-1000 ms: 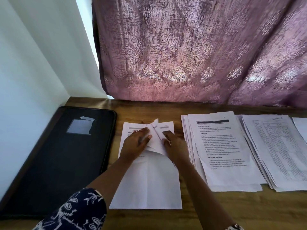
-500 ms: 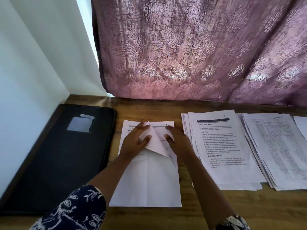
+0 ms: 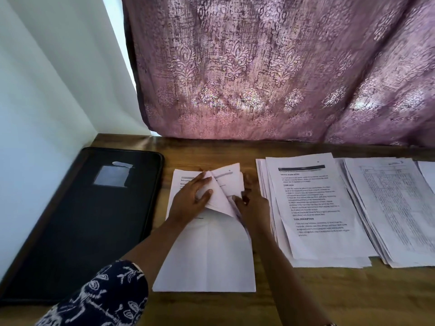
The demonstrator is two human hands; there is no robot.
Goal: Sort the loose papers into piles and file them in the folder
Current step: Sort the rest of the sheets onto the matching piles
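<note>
A small pile of white papers (image 3: 207, 260) lies on the wooden table in front of me, its top sheet folded and creased at the far end. My left hand (image 3: 188, 201) rests on the left of that fold (image 3: 223, 191), thumb and fingers pinching its flap. My right hand (image 3: 253, 205) grips the fold's right edge, fingers partly hidden under the paper. A closed black folder (image 3: 77, 220) with a grey label lies at the left. A pile of printed text sheets (image 3: 315, 208) lies to the right of my hands.
A second pile of sheets with tables (image 3: 395, 208) lies at the far right, with another sheet's edge (image 3: 427, 172) beyond it. A purple patterned curtain (image 3: 270, 67) hangs behind the table. A white wall (image 3: 35, 102) closes the left side. Bare wood (image 3: 329, 297) shows near the front edge.
Both hands have stayed on the folded sheet. The flap has opened wider and lifted, and my right hand has slid to its right edge.
</note>
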